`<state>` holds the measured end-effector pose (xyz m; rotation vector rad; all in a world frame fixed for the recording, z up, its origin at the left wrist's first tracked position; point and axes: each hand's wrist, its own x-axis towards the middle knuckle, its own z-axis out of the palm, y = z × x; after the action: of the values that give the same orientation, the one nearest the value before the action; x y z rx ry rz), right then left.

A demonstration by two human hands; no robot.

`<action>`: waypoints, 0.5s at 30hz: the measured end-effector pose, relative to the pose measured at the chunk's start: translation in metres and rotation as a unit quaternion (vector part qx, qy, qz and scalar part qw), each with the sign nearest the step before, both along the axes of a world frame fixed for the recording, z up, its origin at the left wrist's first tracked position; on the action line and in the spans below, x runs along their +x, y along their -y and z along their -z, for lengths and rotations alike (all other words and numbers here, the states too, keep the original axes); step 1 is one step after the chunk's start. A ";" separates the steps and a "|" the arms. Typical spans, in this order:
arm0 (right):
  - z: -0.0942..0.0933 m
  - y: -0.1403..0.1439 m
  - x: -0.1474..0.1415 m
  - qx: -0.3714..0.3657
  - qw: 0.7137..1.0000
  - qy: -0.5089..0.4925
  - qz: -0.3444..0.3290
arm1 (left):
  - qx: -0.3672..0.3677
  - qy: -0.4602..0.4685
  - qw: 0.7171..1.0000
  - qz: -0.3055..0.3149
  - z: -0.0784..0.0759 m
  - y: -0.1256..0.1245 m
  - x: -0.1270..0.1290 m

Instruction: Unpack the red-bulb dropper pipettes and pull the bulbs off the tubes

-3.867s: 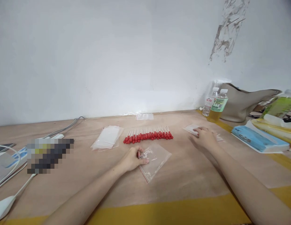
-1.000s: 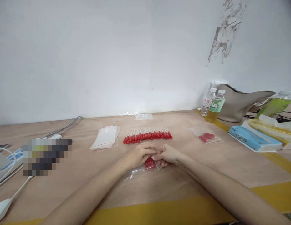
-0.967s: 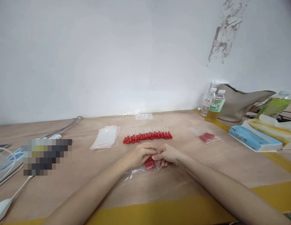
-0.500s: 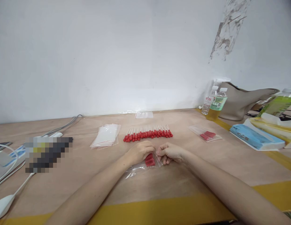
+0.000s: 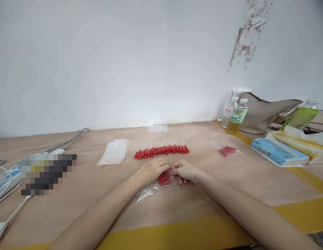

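Observation:
A clear zip bag (image 5: 148,191) with several red pieces (image 5: 163,178) inside lies on the table below my hands. My left hand (image 5: 153,170) arches over its upper edge, fingers closed on the plastic. Close by on the right, my right hand (image 5: 186,171) pinches the bag's edge between thumb and forefinger. The two hands nearly meet at the bag's opening. Just beyond them lies a row of white sticks with red tips (image 5: 161,150), laid side by side. Part of the bag is hidden under my left hand.
Flat clear bags (image 5: 114,152) are stacked at left. Another bag with red pieces (image 5: 227,150) lies at right. Beyond it are a blue tissue pack (image 5: 278,152), drink bottles (image 5: 237,116) and a grey-brown container (image 5: 257,116). Cables and a power strip (image 5: 14,175) lie far left.
My view has shifted slightly, so everything sits a little further left. Both hands stay at the bag, with only a small shift of the fingers along its edge.

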<state>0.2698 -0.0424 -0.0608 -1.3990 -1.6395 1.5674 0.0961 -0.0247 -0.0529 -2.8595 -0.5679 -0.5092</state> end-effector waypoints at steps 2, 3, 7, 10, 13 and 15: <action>0.000 0.001 -0.001 0.004 1.000 0.004 0.008 | 0.032 -0.005 0.999 0.013 -0.001 0.000 0.001; 0.000 0.001 -0.002 0.008 1.000 0.005 0.011 | 0.046 -0.006 0.999 0.019 -0.001 -0.001 0.001; 0.001 0.002 -0.005 0.027 0.999 0.027 0.025 | 0.069 -0.029 0.996 0.041 0.000 -0.003 0.003; 0.002 0.001 -0.008 0.031 0.998 0.042 0.041 | 0.068 -0.056 0.995 0.055 0.001 -0.004 0.004; 0.005 -0.001 -0.012 0.031 0.997 0.050 0.057 | 0.061 -0.066 0.994 0.057 0.002 -0.003 0.005; 0.008 -0.003 -0.012 0.031 0.996 0.058 0.068 | 0.040 -0.037 0.997 0.052 0.002 -0.002 0.005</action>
<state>0.2574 -0.0391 -0.0690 -1.5585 -1.6071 1.3716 0.1013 -0.0229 -0.0544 -2.8284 -0.3776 -0.4288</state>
